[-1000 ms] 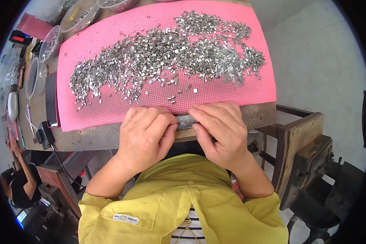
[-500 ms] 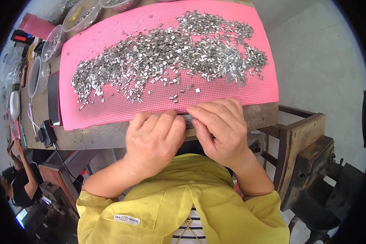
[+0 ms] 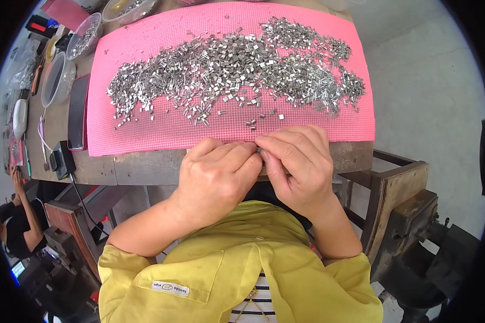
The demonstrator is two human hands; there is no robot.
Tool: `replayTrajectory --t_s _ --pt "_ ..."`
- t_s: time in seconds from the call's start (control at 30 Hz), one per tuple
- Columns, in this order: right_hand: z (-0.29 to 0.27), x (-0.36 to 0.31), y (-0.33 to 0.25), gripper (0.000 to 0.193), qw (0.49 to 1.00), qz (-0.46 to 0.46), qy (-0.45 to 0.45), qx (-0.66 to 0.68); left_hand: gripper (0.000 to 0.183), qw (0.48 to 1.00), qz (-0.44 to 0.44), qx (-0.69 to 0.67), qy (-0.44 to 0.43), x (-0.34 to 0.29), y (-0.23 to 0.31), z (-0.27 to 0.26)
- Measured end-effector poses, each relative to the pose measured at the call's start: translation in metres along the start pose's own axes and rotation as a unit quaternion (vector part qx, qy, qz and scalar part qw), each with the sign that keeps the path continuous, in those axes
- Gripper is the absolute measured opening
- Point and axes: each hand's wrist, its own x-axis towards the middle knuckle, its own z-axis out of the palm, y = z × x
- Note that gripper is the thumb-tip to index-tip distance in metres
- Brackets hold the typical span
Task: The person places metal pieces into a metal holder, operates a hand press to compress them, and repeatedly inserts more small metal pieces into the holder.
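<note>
My left hand [image 3: 215, 175] is closed at the near edge of the workbench, its fingers curled over and hiding what is under them. Beside it, my right hand [image 3: 303, 169] pinches with thumb and index finger, close against the left fingertips. Only a sliver of a small grey metal piece [image 3: 260, 151] shows between the two hands; its full shape is covered. Just beyond lies a pink textured mat [image 3: 167, 132] with a wide heap of small silvery metal pieces [image 3: 237, 62], some flat and square, others thin. A few loose pieces [image 3: 251, 124] lie nearest my fingers.
Clear plastic tubs [image 3: 58, 81] stand left of the mat, near a dark phone [image 3: 78, 113] and a black adapter [image 3: 63, 161] with a cable. A wooden stand [image 3: 396, 202] carrying dark machinery is at right. Another person's arm [image 3: 29, 215] appears far left.
My hands have drawn closer together, and the grey metal piece that showed between them is now mostly covered. The whole view has shifted slightly, with the mat appearing farther right.
</note>
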Motion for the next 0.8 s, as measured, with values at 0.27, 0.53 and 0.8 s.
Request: replayTrajectory --t_s 0.27,0.53,0.8 --pt "-0.004 0.005 0.003 0.026 1.0 -0.008 0.022 -0.006 0.011 0.992 -0.088 -0.09 -0.016 0.003 -0.008 0.001" --pt "-0.016 0.002 0.013 0.028 0.999 0.007 0.048 -0.02 0.011 0.956 -0.17 -0.238 0.007 0.001 -0.013 0.006" --pt "-0.015 -0.005 0.018 0.026 0.998 0.02 0.054 -0.012 0.021 0.998 -0.026 0.015 0.059 0.002 0.003 0.014"
